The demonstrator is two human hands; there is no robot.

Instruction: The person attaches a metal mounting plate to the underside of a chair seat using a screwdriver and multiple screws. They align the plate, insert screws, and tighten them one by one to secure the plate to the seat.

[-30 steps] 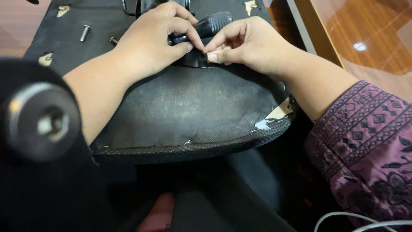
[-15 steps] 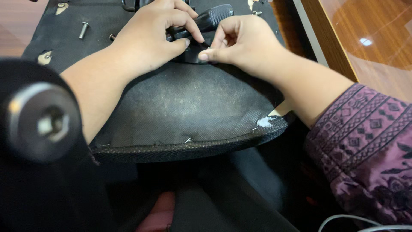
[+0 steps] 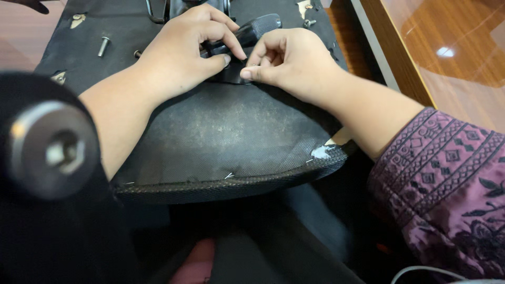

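Note:
An upturned black chair seat (image 3: 221, 142) with a dusty fabric underside lies before me. My left hand (image 3: 184, 52) grips a black ribbed lever handle (image 3: 255, 29) of the mechanism bolted at the seat's middle. My right hand (image 3: 289, 60) pinches a small part against the black bracket (image 3: 231, 73) right beside my left thumb. The small part itself is hidden by my fingertips.
A loose bolt (image 3: 103, 46) and metal brackets (image 3: 78, 20) lie on the seat at the upper left. A screw (image 3: 309, 22) sits at the upper right. A black chair part with a metal hub (image 3: 52, 150) is close at left. A wooden tabletop (image 3: 452, 58) runs along the right.
Both hands have shifted slightly toward the upper part of the view and closer together on the lever; the grip looks the same.

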